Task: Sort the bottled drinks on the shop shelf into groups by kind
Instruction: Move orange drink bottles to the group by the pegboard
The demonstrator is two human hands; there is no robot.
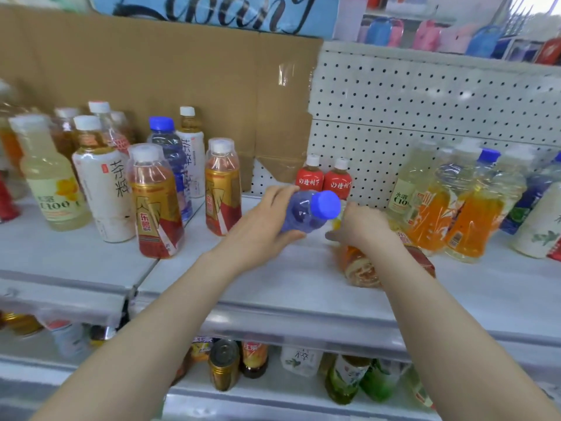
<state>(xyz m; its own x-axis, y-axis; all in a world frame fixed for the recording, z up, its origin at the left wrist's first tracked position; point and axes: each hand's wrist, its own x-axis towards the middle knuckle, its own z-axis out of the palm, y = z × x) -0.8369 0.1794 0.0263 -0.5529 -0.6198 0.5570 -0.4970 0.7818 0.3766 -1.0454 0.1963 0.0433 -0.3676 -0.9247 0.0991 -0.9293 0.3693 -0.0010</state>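
Left hand (261, 226) holds a water bottle (303, 212) with a blue cap and clear liquid, at centre of view. It is lifted off the shelf (273, 284) and tilted, cap toward 3 o'clock. Fingers wrap the far side close together, thumb on the near side. Right hand (361, 226) sits at its 3 o'clock, over the cap end of an orange drink bottle (361, 268) with orange liquid, base toward 6 o'clock; leaning or lying, can't tell. Fingers curl down over the neck, thumb out toward 9 o'clock, contact under the palm hidden. At 12 o'clock of the hands, two red-label bottles (309, 180) stand upright against the pegboard (425, 101). At 9–10 o'clock: gold energy bottles (156, 208) with amber liquid, a second blue-cap bottle (170, 153) behind them, white tea bottles (104, 189) and a pale yellow bottle (50, 183), with cardboard (151, 71) behind. At 3 o'clock is a mixed cluster (428, 214) of orange, pale and blue-cap bottles, crowded together. At 6 o'clock on the lower shelf, a can (224, 364) stands among more bottles.
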